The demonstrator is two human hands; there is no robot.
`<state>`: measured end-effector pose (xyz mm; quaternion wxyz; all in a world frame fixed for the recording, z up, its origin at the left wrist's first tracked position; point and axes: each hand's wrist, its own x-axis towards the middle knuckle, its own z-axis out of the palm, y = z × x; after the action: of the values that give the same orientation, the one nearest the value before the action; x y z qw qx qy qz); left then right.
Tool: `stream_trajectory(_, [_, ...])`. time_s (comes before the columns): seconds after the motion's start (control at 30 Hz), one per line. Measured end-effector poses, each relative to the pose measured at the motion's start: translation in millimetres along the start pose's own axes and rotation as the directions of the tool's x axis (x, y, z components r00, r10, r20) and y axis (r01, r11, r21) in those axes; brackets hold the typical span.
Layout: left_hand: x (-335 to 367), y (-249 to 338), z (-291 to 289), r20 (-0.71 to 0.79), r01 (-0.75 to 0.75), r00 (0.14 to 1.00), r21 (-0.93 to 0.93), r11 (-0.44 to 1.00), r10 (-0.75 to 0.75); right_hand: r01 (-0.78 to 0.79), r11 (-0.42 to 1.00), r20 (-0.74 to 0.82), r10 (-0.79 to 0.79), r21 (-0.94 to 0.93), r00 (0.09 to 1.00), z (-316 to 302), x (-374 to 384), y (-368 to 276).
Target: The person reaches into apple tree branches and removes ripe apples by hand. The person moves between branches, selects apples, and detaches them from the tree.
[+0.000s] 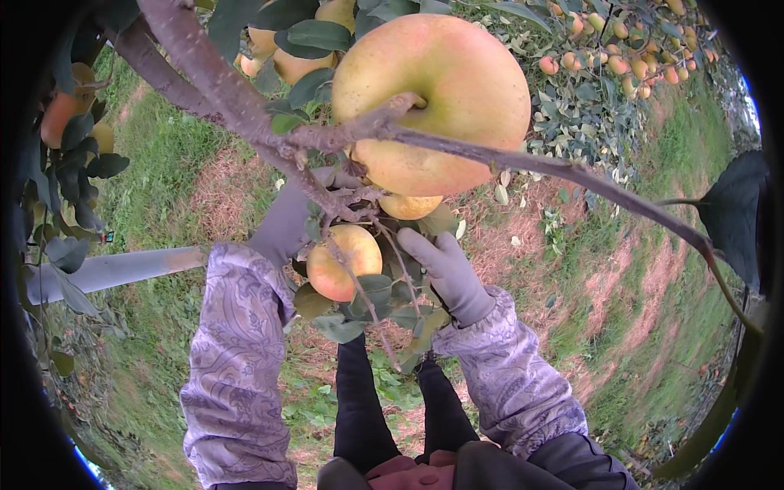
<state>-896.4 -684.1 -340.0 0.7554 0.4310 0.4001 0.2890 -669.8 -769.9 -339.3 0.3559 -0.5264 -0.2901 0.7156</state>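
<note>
Both my hands wear grey gloves and are among the branches of an apple tree. My left hand [284, 219] reaches up behind the knobbly branch [273, 139], which hides most of its fingers. My right hand [449, 273] is beside the leaves, its visible fingers stretched out and slightly apart; leaves cover part of it. Between the hands hangs a yellow-red apple [349, 263]. Above it, a smaller-looking yellow apple [410, 206] is partly hidden by a large pale yellow-pink apple [429, 106] close to the camera. Green leaves [371, 294] surround the lower apple.
A thin branch [563, 167] crosses to the right, ending near a dark leaf [735, 216]. At left, a pale pole-like bar [122, 272] extends behind my sleeve. More apples hang at the left [61, 118] and far right [629, 61]. Grass [163, 163] and dry clippings cover the ground.
</note>
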Motion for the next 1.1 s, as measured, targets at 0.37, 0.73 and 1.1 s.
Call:
stream_trajectory(0.37, [-2,-10,8,-0.036,0.048,0.998,-0.257,0.965,-0.059,0.048,0.983,-0.095,-0.066,-0.175,0.993,36,8,-39])
stream_trajectory(0.73, [-14,5,11,-0.067,-0.082,0.994,0.007,0.997,0.083,0.195,0.557,-0.028,-0.366,-0.807,0.930,25,6,-6])
stream_trajectory(1.1, [5,-21,-32,0.264,-0.113,0.965,0.357,0.927,0.016,-0.085,0.954,0.450,-0.057,0.289,0.891,-16,13,29])
